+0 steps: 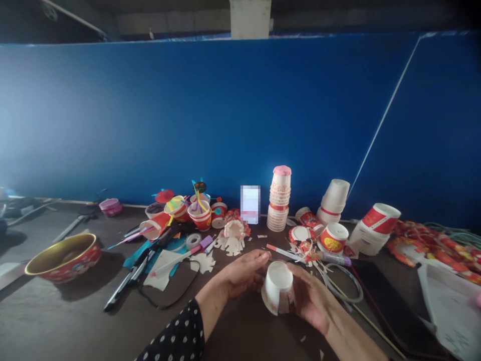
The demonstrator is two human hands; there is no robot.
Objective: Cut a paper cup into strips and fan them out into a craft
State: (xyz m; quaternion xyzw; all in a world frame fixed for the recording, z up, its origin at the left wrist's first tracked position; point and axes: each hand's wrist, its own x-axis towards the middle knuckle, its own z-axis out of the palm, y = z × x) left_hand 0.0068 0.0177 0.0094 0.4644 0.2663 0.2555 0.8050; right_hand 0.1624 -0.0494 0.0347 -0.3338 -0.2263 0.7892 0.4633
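White paper cup (277, 288), upside down & tilted, base up, red print + cut strips on lower edge. Held btwn L hand (240, 273) & R hand (311, 298), fingers touching its sides, well in front of tall cup stack (278, 198).

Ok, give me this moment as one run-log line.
left hand: on paper cup | right hand: on paper cup | cup: tilted, held between both hands | nearby: pen, stacked cups
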